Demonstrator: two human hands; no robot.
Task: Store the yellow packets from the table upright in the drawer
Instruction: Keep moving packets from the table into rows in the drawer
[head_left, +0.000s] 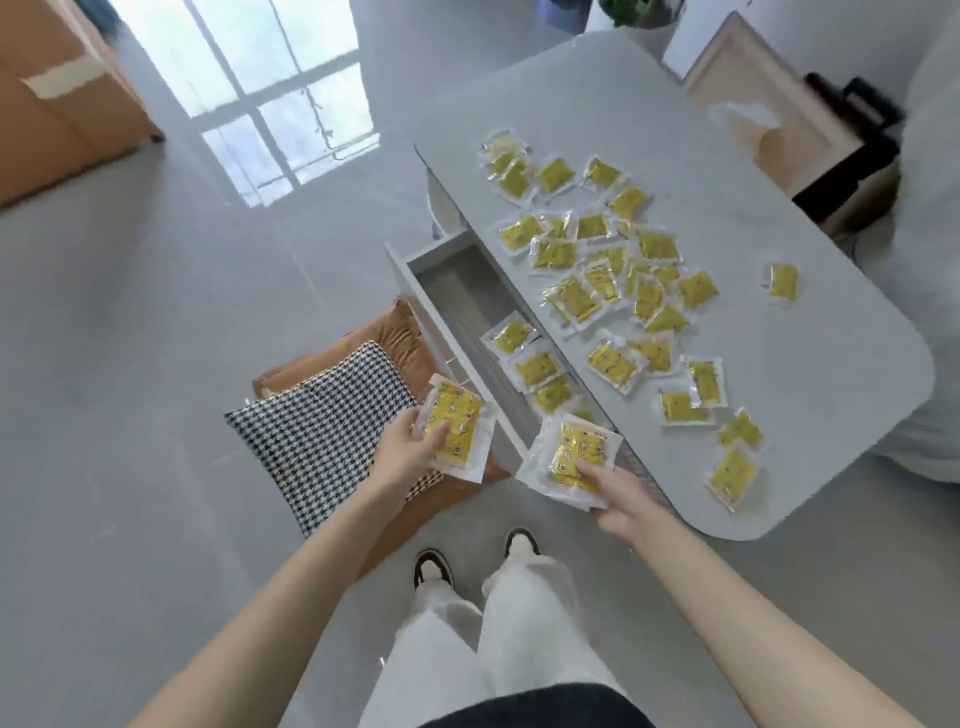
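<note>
Head view: left hand (402, 448), right hand (619, 500), grips tight around glossy yellow clear-edged packets (460, 415).

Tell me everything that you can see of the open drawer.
The drawer is a long, narrow box, pale grey, seemingly of painted board. It stands pulled out from under the edge of the table. Its far part is bare; further toward the near end, at least three yellow packets lean in a row inside it.
</note>
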